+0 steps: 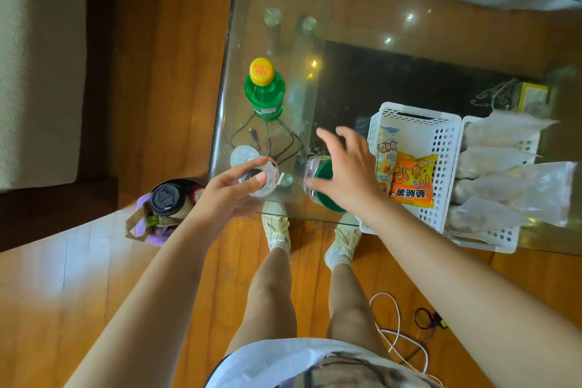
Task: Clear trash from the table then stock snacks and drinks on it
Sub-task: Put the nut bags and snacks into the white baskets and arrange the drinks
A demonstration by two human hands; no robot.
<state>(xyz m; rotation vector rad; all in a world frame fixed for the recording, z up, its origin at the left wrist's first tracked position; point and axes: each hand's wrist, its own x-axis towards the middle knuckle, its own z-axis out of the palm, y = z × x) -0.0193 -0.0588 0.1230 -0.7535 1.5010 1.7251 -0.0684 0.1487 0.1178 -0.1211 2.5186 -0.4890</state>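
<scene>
On the glass table [362,9], a green bottle with a yellow cap [264,88] stands upright near the left edge. At the near left corner, my left hand [230,192] grips the top of a white-and-red drink container [271,175] between thumb and fingers. My right hand [346,173] hovers with its fingers spread over a clear container with a green part [321,178] at the near edge, the thumb lying across it. A white basket [441,135] holds an orange snack pack [412,179] and a pale snack pack [385,154].
A second white basket [491,239] at the right holds several clear bags [516,186]. A bin on the floor, left of the table, holds a lidded coffee cup [167,197]. A black cable [267,138] lies under the glass. White cable [396,334] lies on the wood floor.
</scene>
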